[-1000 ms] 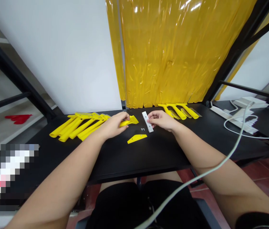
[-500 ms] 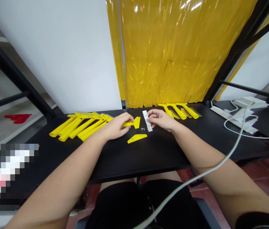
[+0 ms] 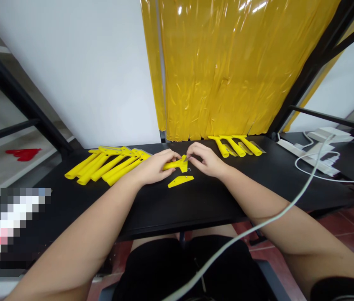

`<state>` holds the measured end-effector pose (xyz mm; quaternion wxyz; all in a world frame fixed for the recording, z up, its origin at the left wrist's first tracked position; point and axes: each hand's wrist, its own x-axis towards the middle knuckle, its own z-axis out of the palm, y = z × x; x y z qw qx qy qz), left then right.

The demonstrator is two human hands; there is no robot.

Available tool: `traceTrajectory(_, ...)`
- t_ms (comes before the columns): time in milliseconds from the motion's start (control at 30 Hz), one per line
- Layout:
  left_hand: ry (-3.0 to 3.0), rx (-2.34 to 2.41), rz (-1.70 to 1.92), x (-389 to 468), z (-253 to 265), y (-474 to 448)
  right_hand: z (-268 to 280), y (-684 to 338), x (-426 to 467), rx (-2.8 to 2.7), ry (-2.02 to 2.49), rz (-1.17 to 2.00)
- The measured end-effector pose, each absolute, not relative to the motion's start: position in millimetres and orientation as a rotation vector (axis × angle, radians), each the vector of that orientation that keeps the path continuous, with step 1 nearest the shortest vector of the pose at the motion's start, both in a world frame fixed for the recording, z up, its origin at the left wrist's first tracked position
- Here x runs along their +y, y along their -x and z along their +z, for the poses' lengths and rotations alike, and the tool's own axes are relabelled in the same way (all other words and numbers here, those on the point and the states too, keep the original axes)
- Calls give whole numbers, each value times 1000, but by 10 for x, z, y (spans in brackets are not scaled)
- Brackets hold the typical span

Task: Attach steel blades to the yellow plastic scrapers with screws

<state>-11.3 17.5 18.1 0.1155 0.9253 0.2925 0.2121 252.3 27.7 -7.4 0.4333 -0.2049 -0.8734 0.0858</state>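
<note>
Mid-frame, the left hand [image 3: 160,168] grips a yellow scraper handle [image 3: 176,165]; the right hand [image 3: 206,160] pinches a thin blade [image 3: 186,159] at its head.

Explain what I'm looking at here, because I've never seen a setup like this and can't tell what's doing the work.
There is no machine working here, just a person's bare hands. The view comes from a camera worn on the head, looking forward and down. The left hand holds a yellow handle with a wide head. The right hand pinches a thin grey piece at that head; its full shape is hidden. On the black tabletop, a flat yellow plate lies nearest the hands, with tiny pale bits beside the head, too small to make out. More yellow tools lie to the left, and three others at the back right.
</note>
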Motion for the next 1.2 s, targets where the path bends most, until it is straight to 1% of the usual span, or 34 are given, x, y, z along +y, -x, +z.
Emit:
traceTrajectory(100,-2733,833,643,186,178,122,-73,-2512,263,-2195,515,205)
traceTrajectory(167,-2755,829,643,191,178,128,-93,-2502,269,-2133,557,263)
traceTrajectory(233,-2773,843,640,190,182,130,-127,-2481,289,-2008,622,427)
traceTrajectory(400,-2829,937,602,167,203,117,-202,-2407,350,-1749,751,1005)
traceTrajectory(467,-2855,962,574,162,205,112,-210,-2388,357,-1672,801,1167)
traceTrajectory(533,-2874,967,558,165,201,111,-211,-2381,361,-1606,820,1262)
traceTrajectory(1033,-2851,1009,552,180,200,124,-257,-2413,396,-1586,809,1369)
traceTrajectory(1133,-2839,986,540,187,189,126,-257,-2414,398,-1638,745,1290)
traceTrajectory(1200,-2829,959,543,188,180,126,-243,-2420,391,-1704,691,1134)
